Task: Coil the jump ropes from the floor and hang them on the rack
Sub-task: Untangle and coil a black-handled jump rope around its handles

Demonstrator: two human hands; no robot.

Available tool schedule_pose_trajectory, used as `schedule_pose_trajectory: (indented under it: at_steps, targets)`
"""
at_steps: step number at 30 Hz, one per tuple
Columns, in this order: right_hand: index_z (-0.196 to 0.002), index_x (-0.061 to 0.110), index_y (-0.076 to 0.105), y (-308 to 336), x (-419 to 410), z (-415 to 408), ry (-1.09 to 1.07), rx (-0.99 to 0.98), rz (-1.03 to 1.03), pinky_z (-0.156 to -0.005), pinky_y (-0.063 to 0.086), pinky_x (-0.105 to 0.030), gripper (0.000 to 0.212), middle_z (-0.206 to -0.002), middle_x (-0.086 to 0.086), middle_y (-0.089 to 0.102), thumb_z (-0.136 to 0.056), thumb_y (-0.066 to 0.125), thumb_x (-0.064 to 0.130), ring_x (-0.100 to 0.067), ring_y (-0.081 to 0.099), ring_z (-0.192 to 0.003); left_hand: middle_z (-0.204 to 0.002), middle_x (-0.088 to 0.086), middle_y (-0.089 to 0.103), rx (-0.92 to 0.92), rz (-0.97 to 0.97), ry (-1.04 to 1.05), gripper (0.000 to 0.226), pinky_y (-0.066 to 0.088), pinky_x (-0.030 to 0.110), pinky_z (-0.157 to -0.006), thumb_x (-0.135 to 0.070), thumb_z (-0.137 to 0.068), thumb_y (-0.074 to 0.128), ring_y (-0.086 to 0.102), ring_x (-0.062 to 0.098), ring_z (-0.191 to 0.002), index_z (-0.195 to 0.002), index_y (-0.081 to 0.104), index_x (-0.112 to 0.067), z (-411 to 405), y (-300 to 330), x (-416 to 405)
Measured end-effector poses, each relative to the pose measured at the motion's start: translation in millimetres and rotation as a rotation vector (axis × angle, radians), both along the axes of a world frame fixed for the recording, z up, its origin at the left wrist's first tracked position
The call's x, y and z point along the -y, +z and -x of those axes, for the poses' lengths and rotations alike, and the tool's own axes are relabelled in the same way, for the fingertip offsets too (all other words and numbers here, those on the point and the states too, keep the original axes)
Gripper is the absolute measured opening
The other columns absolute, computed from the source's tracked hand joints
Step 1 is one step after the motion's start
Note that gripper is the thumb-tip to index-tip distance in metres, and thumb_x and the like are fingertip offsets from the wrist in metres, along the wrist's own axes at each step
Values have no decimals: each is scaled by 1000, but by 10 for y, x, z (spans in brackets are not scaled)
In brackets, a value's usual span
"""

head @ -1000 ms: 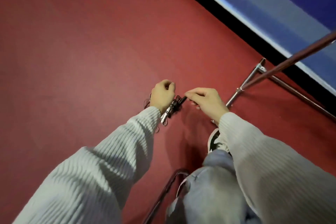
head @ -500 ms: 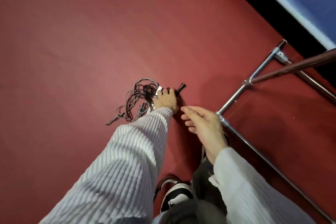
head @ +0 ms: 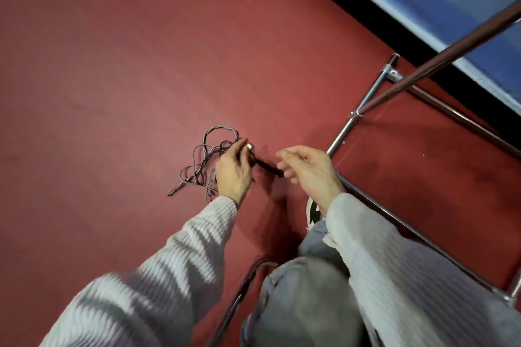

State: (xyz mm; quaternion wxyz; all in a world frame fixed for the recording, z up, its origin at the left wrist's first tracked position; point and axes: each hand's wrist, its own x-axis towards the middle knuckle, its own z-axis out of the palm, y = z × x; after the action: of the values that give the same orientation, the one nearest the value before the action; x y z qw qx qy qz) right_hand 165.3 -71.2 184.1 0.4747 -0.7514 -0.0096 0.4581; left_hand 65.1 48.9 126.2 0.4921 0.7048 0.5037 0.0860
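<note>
I see the left hand with its fingers curled round a black handle of the jump rope, gripping it low over the red floor; the handle's dark end juts out toward the right hand, whose fingers hang loosely bent and hold nothing, just beside that tip; the thin dark cord lies in a loose tangle on the floor left of the left hand; the metal rack stands to the right, near the right forearm, its tubes running across the floor.
</note>
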Motion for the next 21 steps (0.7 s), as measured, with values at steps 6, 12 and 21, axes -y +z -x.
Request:
schedule_pose_trajectory:
  at_steps: [6, 12, 21]
  targets:
    - [-136, 39, 54, 497, 43, 202, 368, 176, 34, -82, 51, -24, 56, -120, 11, 63, -89, 75, 18, -10, 66, -96, -62, -10, 52, 413, 97, 116, 26, 47, 20, -64, -5, -107, 45, 51, 4, -59, -112, 70, -7, 280, 1231, -137]
    - [-119, 37, 67, 1141, -114, 719, 434, 245, -95, -98, 52, -39, 49, -111, 9, 72, -75, 88, 41, -15, 65, -107, -58, -7, 43, 975, 454, -20, 24, 31, 31, -71, -4, -105, 45, 36, 12, -64, -112, 68, -4, 457, 2517, -48]
    - [-89, 34, 75, 2316, -24, 1111, 84, 402, -215, -97, 55, -50, 19, -96, 1, 78, -85, 68, 51, -22, 73, -97, -96, -3, 74, 787, 213, -71, 27, 45, 38, -98, -12, -106, 50, 64, 12, -100, -127, 63, -21, 1019, 3466, -11]
